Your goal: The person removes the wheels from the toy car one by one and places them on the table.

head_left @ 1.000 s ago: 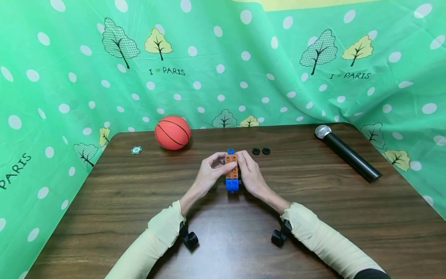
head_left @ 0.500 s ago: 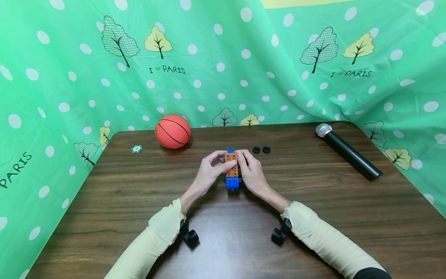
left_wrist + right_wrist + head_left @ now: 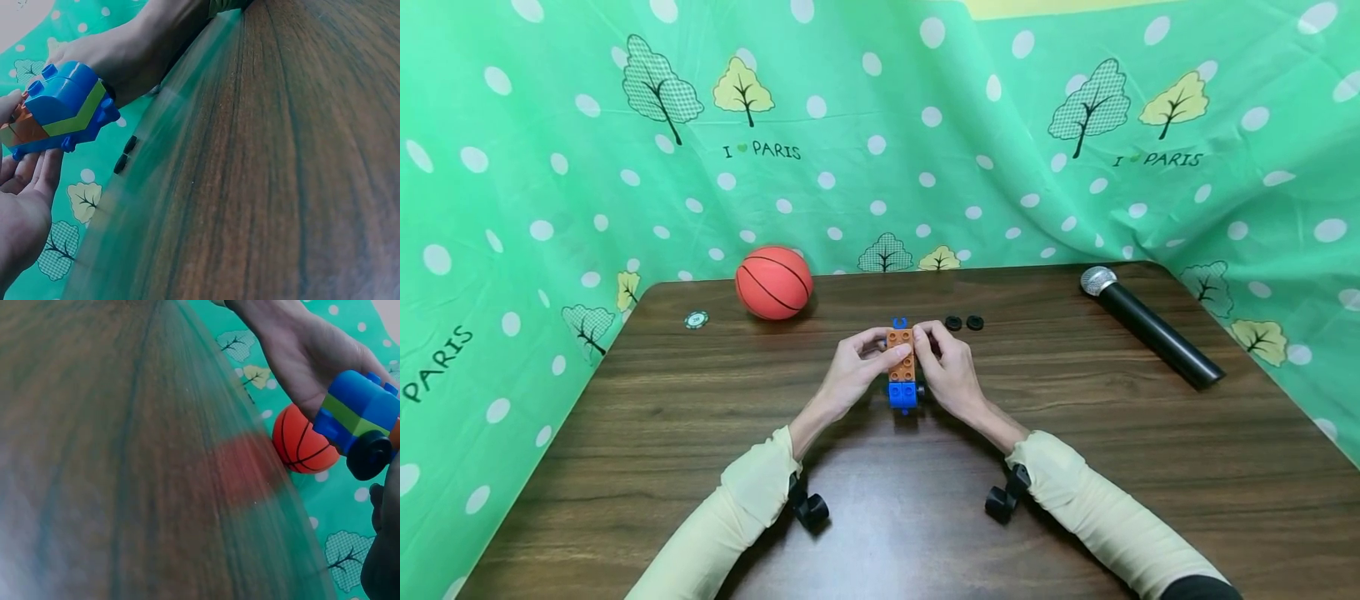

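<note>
A toy car of building blocks [image 3: 902,371], orange on top with a blue end, is held above the table. Green and blue blocks show beneath in the left wrist view. My left hand [image 3: 850,375] grips it from the left, thumb on the orange studs. My right hand [image 3: 951,371] has curled fingers against its right side near the far end; what lies under those fingertips is hidden. A black wheel [image 3: 369,455] sits on the right side by the blue end. Bare blue pegs [image 3: 69,145] show on the left side. Two loose black wheels [image 3: 964,322] lie behind the right hand.
On the wooden table [image 3: 700,400] a red toy basketball [image 3: 774,283] stands at the back left, beside a poker chip [image 3: 696,320]. A black microphone [image 3: 1153,329] lies at the right. A green printed cloth [image 3: 880,125] hangs behind the table.
My right hand's fingers have bent more and its knuckles have shifted slightly right. My left hand keeps its grip on the toy car, which stays nearly in place.
</note>
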`<state>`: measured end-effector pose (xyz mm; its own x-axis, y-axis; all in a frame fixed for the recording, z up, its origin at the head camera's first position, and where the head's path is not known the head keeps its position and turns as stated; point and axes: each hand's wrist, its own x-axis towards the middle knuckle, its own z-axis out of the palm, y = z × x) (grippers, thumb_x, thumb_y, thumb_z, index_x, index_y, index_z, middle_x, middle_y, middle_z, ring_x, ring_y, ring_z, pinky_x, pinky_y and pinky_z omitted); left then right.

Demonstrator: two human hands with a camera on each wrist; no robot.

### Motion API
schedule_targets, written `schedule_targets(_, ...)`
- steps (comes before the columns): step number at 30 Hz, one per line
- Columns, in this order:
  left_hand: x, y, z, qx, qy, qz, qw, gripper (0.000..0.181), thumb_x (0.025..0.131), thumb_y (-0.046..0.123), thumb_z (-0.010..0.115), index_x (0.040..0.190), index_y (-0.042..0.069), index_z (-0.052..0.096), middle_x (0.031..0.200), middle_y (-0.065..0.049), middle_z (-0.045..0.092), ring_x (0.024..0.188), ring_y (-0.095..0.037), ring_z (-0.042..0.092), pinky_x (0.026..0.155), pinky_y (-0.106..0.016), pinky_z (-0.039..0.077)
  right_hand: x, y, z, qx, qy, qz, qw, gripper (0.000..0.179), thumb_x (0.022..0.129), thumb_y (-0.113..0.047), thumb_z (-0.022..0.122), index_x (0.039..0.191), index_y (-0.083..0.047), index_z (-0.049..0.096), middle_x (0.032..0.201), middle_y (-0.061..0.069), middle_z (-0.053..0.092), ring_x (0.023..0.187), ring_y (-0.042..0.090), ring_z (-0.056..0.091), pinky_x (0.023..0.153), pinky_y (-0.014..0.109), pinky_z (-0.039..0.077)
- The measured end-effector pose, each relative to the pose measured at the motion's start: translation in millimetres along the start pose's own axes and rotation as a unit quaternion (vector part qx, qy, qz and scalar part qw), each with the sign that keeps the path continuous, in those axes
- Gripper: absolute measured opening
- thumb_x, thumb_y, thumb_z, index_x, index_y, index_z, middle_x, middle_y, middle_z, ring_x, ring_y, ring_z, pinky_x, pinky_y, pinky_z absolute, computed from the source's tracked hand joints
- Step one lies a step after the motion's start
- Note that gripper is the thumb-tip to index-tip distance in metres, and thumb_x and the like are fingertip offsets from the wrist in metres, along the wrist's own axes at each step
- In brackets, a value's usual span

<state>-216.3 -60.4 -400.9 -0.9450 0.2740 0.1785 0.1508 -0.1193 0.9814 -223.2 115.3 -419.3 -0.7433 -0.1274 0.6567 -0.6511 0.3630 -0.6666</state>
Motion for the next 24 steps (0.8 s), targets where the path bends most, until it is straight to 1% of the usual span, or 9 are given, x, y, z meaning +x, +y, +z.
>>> schedule_targets(5, -1.1, 2.1, -0.6, 0.014, -0.010, 0.008, 0.9998, 0.034, 0.097, 0.004, 0.068, 0.127, -0.012, 0.063, 0.103, -0.013, 0.071, 0.090, -0.011, 0.069, 0.079, -0.024, 0.056, 0.9, 1.3, -2.9, -0.034, -0.002, -0.051, 0.9981, 0.010, 0.103, -0.001, 0.055, 0.103, 0.002, 0.064, 0.077, 0.007, 0.061, 0.065, 0.015, 0.052, 0.056, 0.026, 0.042)
schedule_targets(8, -2.1, 3.2, -1.0, 0.019, -0.012, 0.010, 0.9997, 0.035, 0.097, 0.004, 0.068, 0.128, -0.012, 0.063, 0.103, -0.014, 0.071, 0.090, -0.011, 0.069, 0.079, -0.024, 0.056, 1.3, 1.8, -4.2, -0.056, -0.006, -0.074, 0.9957, 0.008, 0.102, 0.001, 0.055, 0.104, 0.002, 0.063, 0.077, 0.006, 0.060, 0.064, 0.015, 0.051, 0.055, 0.028, 0.042)
schedule_targets(13, -2.5, 3.5, -1.2, 0.025, -0.013, 0.016, 0.9995, 0.036, 0.096, 0.004, 0.069, 0.128, -0.011, 0.063, 0.101, -0.012, 0.069, 0.088, -0.011, 0.069, 0.078, -0.024, 0.056, 2.0, 2.9, -5.0, -0.070, -0.014, -0.081, 0.9941, 0.008, 0.102, 0.002, 0.054, 0.106, 0.002, 0.062, 0.079, 0.007, 0.060, 0.064, 0.016, 0.050, 0.055, 0.031, 0.043)
schedule_targets(16, -2.5, 2.6, -1.1, 0.029, -0.010, 0.021, 0.9993, 0.036, 0.096, 0.005, 0.069, 0.128, -0.010, 0.063, 0.100, -0.011, 0.069, 0.086, -0.011, 0.069, 0.077, -0.024, 0.056, 2.3, 3.9, -4.8, -0.058, -0.019, -0.079, 0.9950, 0.011, 0.103, 0.002, 0.054, 0.111, 0.002, 0.062, 0.086, 0.010, 0.065, 0.070, 0.018, 0.058, 0.059, 0.033, 0.049)
schedule_targets(18, -2.5, 2.3, -1.1, 0.033, -0.007, 0.025, 0.9991, 0.037, 0.096, 0.006, 0.069, 0.129, -0.009, 0.063, 0.100, -0.011, 0.069, 0.085, -0.011, 0.068, 0.077, -0.025, 0.056, 2.4, 5.4, -4.7, -0.052, -0.016, -0.084, 0.9950, 0.012, 0.103, 0.002, 0.055, 0.112, 0.002, 0.063, 0.089, 0.012, 0.068, 0.075, 0.020, 0.063, 0.063, 0.035, 0.053)
schedule_targets(21, -2.3, 1.2, -1.1, 0.042, -0.002, 0.024, 0.9988, 0.038, 0.096, 0.007, 0.069, 0.130, -0.008, 0.063, 0.102, -0.012, 0.070, 0.087, -0.012, 0.068, 0.078, -0.025, 0.056, 2.6, 6.9, -5.0, -0.050, -0.009, -0.097, 0.9940, 0.012, 0.101, 0.004, 0.058, 0.110, 0.003, 0.065, 0.090, 0.013, 0.069, 0.078, 0.021, 0.067, 0.064, 0.037, 0.057)
schedule_targets(24, -2.3, 1.1, -1.0, 0.049, 0.000, 0.018, 0.9986, 0.039, 0.096, 0.007, 0.070, 0.131, -0.008, 0.063, 0.103, -0.013, 0.070, 0.088, -0.013, 0.069, 0.078, -0.025, 0.056, 3.0, 8.0, -5.7, -0.055, -0.005, -0.114, 0.9919, 0.009, 0.099, 0.005, 0.059, 0.106, 0.003, 0.065, 0.087, 0.012, 0.067, 0.073, 0.020, 0.063, 0.060, 0.034, 0.054)
